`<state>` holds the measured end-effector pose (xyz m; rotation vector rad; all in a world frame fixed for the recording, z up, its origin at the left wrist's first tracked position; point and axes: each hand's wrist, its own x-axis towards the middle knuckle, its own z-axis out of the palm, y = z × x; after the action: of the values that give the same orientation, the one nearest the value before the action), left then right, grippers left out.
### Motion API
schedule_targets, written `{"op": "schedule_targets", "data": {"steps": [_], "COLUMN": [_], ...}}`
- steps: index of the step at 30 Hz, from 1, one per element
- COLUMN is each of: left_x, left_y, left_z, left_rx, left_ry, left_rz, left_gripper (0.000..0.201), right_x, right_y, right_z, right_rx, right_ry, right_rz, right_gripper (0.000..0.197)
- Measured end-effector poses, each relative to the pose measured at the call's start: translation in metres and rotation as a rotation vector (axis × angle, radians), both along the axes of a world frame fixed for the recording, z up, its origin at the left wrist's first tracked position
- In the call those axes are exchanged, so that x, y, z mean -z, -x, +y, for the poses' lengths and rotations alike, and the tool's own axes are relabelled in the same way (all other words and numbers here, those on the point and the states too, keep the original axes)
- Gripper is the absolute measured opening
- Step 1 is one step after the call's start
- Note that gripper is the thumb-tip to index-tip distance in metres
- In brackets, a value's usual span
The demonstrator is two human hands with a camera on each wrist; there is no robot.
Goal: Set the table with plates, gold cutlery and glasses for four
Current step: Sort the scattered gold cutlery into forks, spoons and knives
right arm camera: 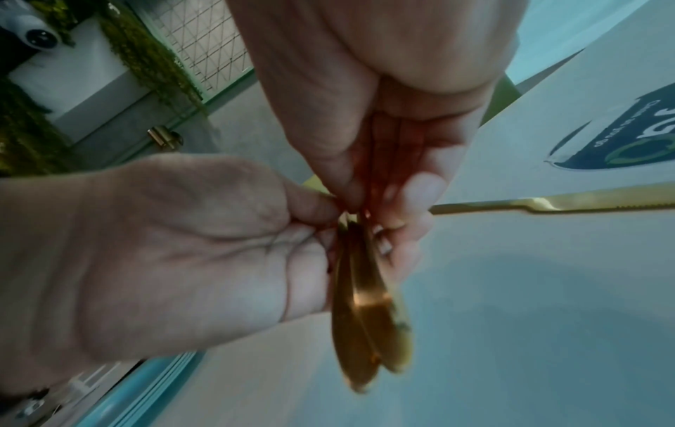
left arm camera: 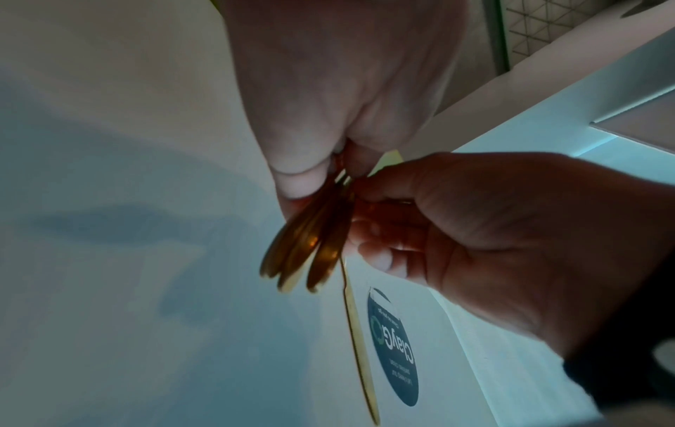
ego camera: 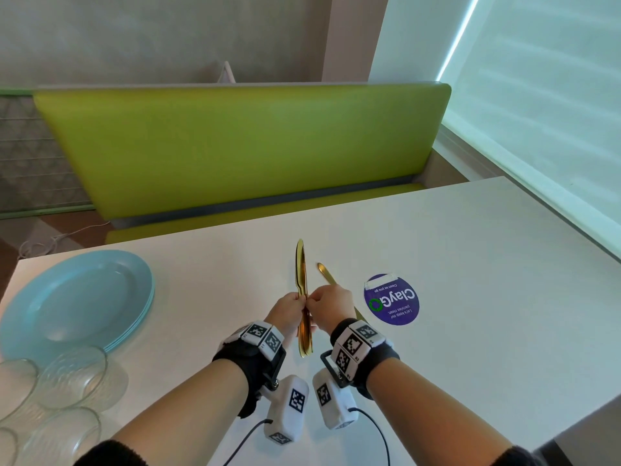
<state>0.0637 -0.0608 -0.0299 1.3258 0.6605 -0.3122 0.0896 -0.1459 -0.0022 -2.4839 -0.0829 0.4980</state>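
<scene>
A bundle of gold knives [ego camera: 301, 274] is held above the white table [ego camera: 470, 264], blades pointing away from me. My left hand [ego camera: 290, 306] grips the bundle at its middle from the left. My right hand [ego camera: 324, 301] pinches the same bundle from the right. The wide handle ends [left arm camera: 307, 245] hang below the fingers and fan out a little [right arm camera: 365, 312]. One gold knife [ego camera: 325, 273] lies flat on the table just right of the hands, its near part hidden under my right wrist. It also shows as the knife [left arm camera: 359, 355] beside the sticker and the knife [right arm camera: 570, 203] with its serrated edge.
A stack of light blue plates [ego camera: 77, 297] sits at the table's left end, with several clear glasses [ego camera: 72, 375] in front of it. A round purple sticker [ego camera: 391, 299] is stuck to the tabletop on the right. A green bench [ego camera: 235, 146] runs along the far side.
</scene>
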Motion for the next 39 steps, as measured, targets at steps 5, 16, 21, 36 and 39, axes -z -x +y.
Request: {"op": "schedule_targets", "data": {"steps": [5,16,21,36,39], "left_x": [0.004,0.006,0.008,0.015,0.012], "left_y": [-0.003,-0.010,-0.008,-0.010,-0.006], "left_z": [0.006,0.029,0.040,0.050,0.051], "left_rx": [-0.077,-0.193,-0.199,-0.092,-0.067], "left_ry": [-0.002,-0.036,-0.008,-0.109,-0.172], "left_rz": [0.010,0.031,0.040,0.069,0.075], "left_gripper": [0.020,0.024,0.020,0.014,0.011], "right_x": [0.010,0.030,0.046,0.046,0.035], "right_y": [-0.001,-0.053,-0.070,-0.070,-0.060], "right_z": [0.003,-0.024,-0.033,-0.027,-0.030], "right_rx": [-0.087,-0.041,0.000,-0.254,-0.354], "right_ry": [-0.029,0.257,0.421,0.686,0.663], "right_rz": [0.024,-0.031,-0.025,-0.192,-0.263], "right_gripper": [0.028,0.028,0.041,0.026,0.025]}}
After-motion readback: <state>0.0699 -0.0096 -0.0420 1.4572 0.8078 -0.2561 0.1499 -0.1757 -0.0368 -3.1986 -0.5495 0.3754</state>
